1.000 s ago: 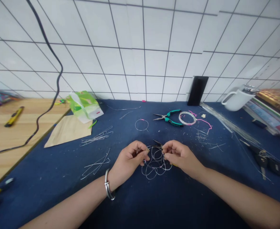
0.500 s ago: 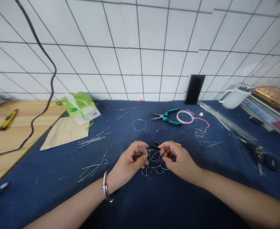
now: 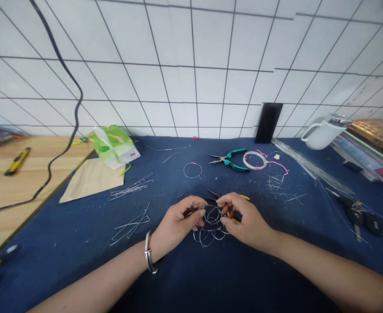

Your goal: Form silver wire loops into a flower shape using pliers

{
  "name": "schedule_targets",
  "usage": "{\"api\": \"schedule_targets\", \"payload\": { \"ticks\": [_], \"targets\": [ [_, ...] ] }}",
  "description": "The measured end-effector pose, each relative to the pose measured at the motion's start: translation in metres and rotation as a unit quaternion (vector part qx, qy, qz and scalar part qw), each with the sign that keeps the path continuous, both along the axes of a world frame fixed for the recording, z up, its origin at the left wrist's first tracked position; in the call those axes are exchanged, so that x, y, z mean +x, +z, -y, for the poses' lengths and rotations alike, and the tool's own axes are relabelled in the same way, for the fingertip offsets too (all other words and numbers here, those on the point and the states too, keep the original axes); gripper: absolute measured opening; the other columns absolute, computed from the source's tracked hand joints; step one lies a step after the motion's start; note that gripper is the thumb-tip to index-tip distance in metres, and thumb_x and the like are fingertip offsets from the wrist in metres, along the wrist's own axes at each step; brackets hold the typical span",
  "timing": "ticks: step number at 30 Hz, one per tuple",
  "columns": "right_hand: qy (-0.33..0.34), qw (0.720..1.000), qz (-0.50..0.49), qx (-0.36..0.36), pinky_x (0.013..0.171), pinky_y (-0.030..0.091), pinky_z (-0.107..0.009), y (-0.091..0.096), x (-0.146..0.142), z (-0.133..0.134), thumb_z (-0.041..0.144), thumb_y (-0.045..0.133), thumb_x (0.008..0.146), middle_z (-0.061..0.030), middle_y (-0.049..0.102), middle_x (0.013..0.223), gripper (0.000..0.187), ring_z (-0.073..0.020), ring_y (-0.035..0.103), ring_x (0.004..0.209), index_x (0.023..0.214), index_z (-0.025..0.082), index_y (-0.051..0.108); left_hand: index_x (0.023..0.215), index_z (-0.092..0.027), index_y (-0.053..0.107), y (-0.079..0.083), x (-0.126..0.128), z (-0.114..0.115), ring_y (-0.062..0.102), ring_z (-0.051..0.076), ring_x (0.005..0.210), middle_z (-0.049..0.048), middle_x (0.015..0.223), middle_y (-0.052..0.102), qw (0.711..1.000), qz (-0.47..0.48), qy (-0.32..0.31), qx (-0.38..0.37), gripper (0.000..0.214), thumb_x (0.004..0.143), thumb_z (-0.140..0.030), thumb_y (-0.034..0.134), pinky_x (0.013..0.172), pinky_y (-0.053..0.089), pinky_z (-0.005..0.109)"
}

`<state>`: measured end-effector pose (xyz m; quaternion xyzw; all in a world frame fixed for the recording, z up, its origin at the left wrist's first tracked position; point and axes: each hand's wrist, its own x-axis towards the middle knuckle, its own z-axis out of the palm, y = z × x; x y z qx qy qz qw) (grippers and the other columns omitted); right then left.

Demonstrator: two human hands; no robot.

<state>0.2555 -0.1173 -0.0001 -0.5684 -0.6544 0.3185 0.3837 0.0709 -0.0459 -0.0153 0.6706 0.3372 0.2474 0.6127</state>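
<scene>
Between both hands is a looped silver wire piece point(image 3: 206, 238), made of several thin rings joined together. My left hand point(image 3: 183, 219), a silver bangle on its wrist, pinches the left side of it between thumb and fingers. The right side is gripped by my right hand point(image 3: 243, 217), with fingers curled in. Just behind the fingers lies a pair of dark-jawed pliers point(image 3: 213, 194) with yellow on the handles, partly hidden by my right hand. Farther back, a single wire ring point(image 3: 192, 170) with small pink beads rests on the blue cloth.
Teal-handled needle-nose pliers point(image 3: 229, 160) lie open beside a white ring dish point(image 3: 255, 160). Bent wires point(image 3: 131, 188) are on the left, long straight wires point(image 3: 311, 165) on the right. A white mug point(image 3: 324, 132), keys point(image 3: 356, 215), a green packet point(image 3: 114, 145) and a yellow cutter point(image 3: 18, 161) surround the area.
Both hands keep hold of the wire piece and have shifted only slightly. The whole scene sits a little farther right as the head view turns.
</scene>
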Motion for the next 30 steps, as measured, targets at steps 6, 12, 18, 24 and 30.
{"api": "schedule_targets", "payload": {
  "ticks": [6,12,18,24,30],
  "targets": [
    [0.029,0.988,0.129,0.078,0.082,0.043,-0.034,-0.002,-0.004,0.000,0.017,0.060,0.069,-0.0051,0.054,0.102,0.035,-0.0186,0.052,0.093,0.103,0.023,0.052,0.086,-0.017,0.056,0.002,0.002,0.003,0.054,0.010,0.052,-0.0015,0.057,0.055,0.999,-0.036,-0.006,0.005,0.013,0.083,-0.026,0.049,0.046,0.044,0.020],
    [0.049,0.971,0.195,0.131,0.084,0.041,-0.037,-0.003,-0.002,0.003,0.030,0.055,0.079,-0.0086,0.058,0.097,0.027,-0.0209,0.053,0.093,0.104,0.019,0.055,0.084,-0.016,0.054,0.007,0.000,0.004,0.051,0.009,0.048,-0.0021,0.055,0.054,0.999,-0.027,-0.013,-0.027,0.014,0.084,-0.029,0.048,0.045,0.043,0.019],
    [0.023,0.986,0.118,0.112,0.079,0.043,-0.032,0.005,0.000,0.002,0.026,0.041,0.088,-0.0048,0.061,0.088,0.022,-0.0168,0.055,0.086,0.099,0.021,0.059,0.097,-0.016,0.053,0.016,-0.003,0.004,0.054,0.010,0.057,0.0008,0.070,0.057,0.994,0.058,-0.061,-0.069,0.018,0.081,-0.024,0.054,0.048,0.044,0.020],
    [-0.026,0.996,0.064,0.054,0.069,0.043,-0.027,0.019,-0.003,0.004,0.031,0.042,0.087,-0.0012,0.061,0.076,0.022,-0.0141,0.057,0.070,0.086,0.022,0.063,0.099,-0.017,0.054,0.024,-0.001,0.009,0.056,0.011,0.069,0.0041,0.093,0.056,0.992,0.107,-0.037,-0.062,0.027,0.073,-0.016,0.060,0.054,0.047,0.022],
    [-0.058,0.997,-0.047,-0.023,0.057,0.043,-0.025,0.043,-0.004,-0.009,0.040,0.047,0.084,-0.0004,0.060,0.070,0.024,-0.0128,0.055,0.058,0.089,0.021,0.059,0.088,-0.014,0.059,0.047,-0.001,0.000,0.056,0.011,0.061,0.0011,0.067,0.058,0.991,0.130,0.020,-0.037,0.016,0.075,-0.023,0.059,0.051,0.044,0.021]
  ]
}}
